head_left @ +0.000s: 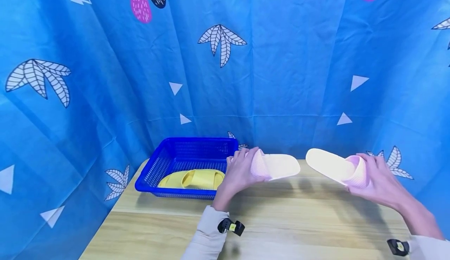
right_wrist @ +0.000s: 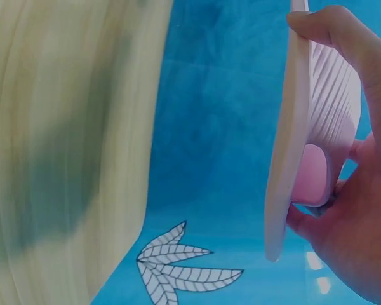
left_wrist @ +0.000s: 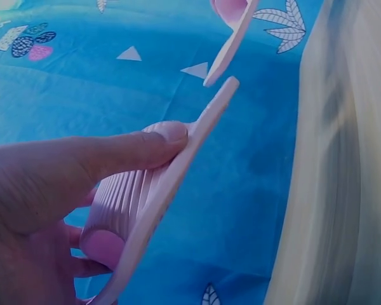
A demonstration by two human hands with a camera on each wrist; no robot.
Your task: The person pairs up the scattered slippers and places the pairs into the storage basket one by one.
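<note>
My left hand was clamped round a pale pink slide slipper with a ribbed strap, right of the frame's lower centre. At lower right, my right hand was clamped round a matching pale pink slipper. Their free ends faced each other, apart, above the light wood-grained table. Lower left of centre, a rectangular blue perforated plastic basket held bright yellow footwear.

No readable lettering in sight!
Just behind the grip of the left hand, a yellow-green patch on the black wrist device; behind the right hand, another, any marks too small to read.
</note>
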